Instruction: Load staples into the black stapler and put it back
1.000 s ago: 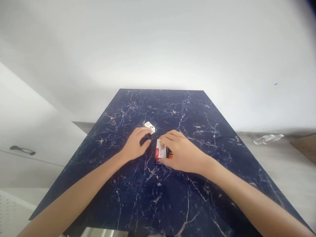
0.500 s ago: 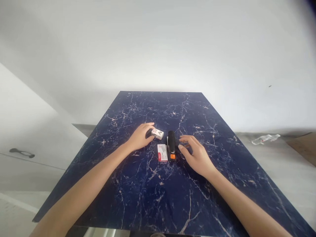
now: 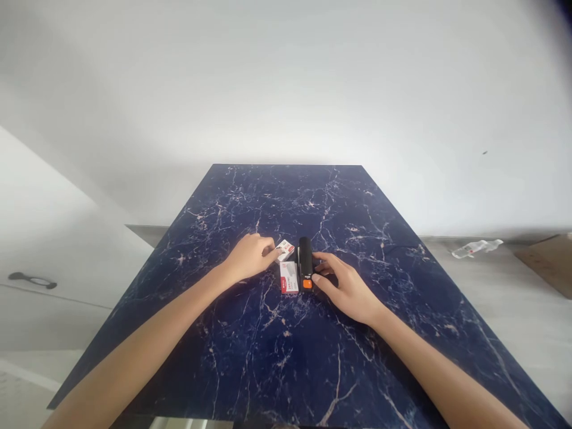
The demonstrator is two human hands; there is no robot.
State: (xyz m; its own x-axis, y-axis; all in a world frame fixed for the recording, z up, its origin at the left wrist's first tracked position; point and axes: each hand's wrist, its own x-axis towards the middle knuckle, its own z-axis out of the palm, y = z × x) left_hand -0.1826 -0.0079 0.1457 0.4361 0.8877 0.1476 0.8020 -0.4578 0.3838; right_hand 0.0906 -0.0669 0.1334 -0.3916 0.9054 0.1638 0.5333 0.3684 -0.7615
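A black stapler (image 3: 305, 256) with an orange patch at its near end lies on the blue marbled table. Against its left side is a white-and-red staple box (image 3: 289, 279), flat with its print facing up. Just beyond that sits a smaller white-and-red box (image 3: 285, 249), tilted at an angle. My left hand (image 3: 251, 256) has its fingers curled, with the thumb and forefinger at the left edge of the smaller box. My right hand (image 3: 348, 289) is beside the stapler, its fingers apart and the fingertips at the stapler's right side.
The dark blue table (image 3: 277, 357) narrows toward a pale wall. On the floor at right lie a clear plastic bottle (image 3: 476, 248) and a brown cardboard piece (image 3: 547, 262). A dark handle (image 3: 33, 280) shows on a white surface at left.
My right hand has moved left up to the stapler. The smaller box has turned and now shows a red-marked face, while my left fingers have curled in more.
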